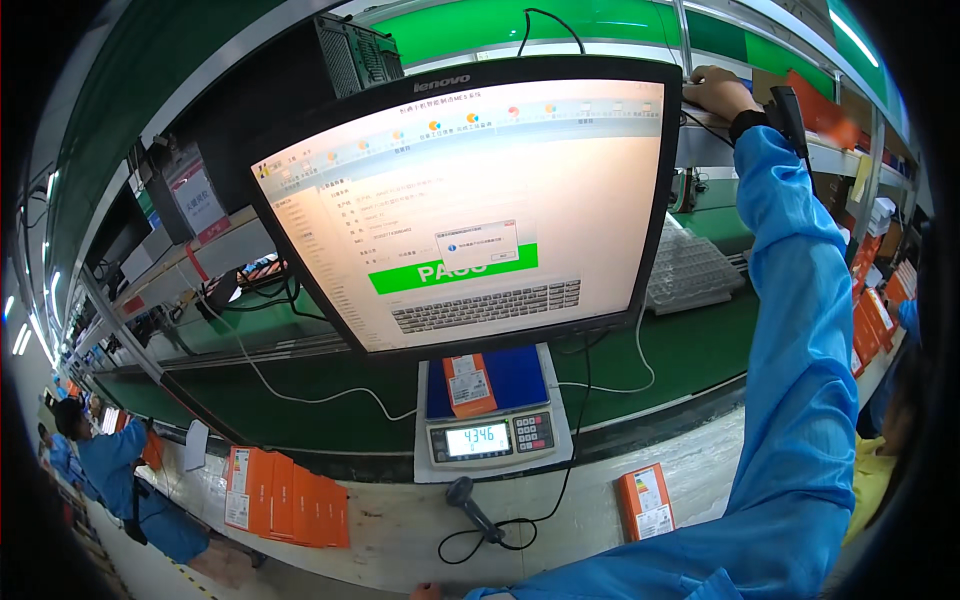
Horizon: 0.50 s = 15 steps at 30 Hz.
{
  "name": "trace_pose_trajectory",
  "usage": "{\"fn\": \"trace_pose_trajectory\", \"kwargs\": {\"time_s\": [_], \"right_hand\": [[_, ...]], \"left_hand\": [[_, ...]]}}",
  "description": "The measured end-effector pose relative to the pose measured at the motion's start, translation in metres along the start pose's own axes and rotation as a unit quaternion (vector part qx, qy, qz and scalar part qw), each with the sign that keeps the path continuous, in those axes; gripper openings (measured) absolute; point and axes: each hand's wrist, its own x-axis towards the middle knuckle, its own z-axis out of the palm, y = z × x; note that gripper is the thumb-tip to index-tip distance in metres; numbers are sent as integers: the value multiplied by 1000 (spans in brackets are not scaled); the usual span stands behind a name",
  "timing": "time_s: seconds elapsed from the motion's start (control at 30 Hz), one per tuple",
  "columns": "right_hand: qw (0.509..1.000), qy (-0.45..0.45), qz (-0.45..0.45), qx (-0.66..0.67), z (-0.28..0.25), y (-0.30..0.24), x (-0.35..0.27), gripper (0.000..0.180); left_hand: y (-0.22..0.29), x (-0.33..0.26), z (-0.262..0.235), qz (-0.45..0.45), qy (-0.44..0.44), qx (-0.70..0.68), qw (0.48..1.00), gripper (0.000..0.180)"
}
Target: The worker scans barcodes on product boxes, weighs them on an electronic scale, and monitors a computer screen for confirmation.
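My right arm, in a blue sleeve, stretches up the right side to the shelf beside the monitor. There my right hand (722,92) is closed with its fingers curled down; whatever lies under them is hidden. A black device (788,112) is close to its wrist. Of my left hand (427,592) only a bit shows at the bottom edge, its fingers hidden. In front of me the lit monitor (330,225) shows a green banner and a small pop-up window. Below it, an orange box (468,385) lies on a digital weighing scale (540,432).
A handheld barcode scanner (474,510) with a looped cable lies on the bench (390,545). Several orange boxes (285,497) stand in a row to its left; one orange box (647,503) lies to its right. A clear plastic tray (690,275) sits behind the monitor. Another person (130,480) works far left.
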Motion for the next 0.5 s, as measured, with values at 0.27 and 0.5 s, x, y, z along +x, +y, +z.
{"fn": "trace_pose_trajectory", "kwargs": {"time_s": [0.27, 0.5], "right_hand": [[1000, 5, 28, -11, 3, 1, 3, 39], [999, 5, 50, 12, 0, -4, -3, 38]], "left_hand": [[-32, 35, 18, 48, 7, 2, 999, 49], [-43, 38, 25, 79, -7, -24, 997, 44]]}}
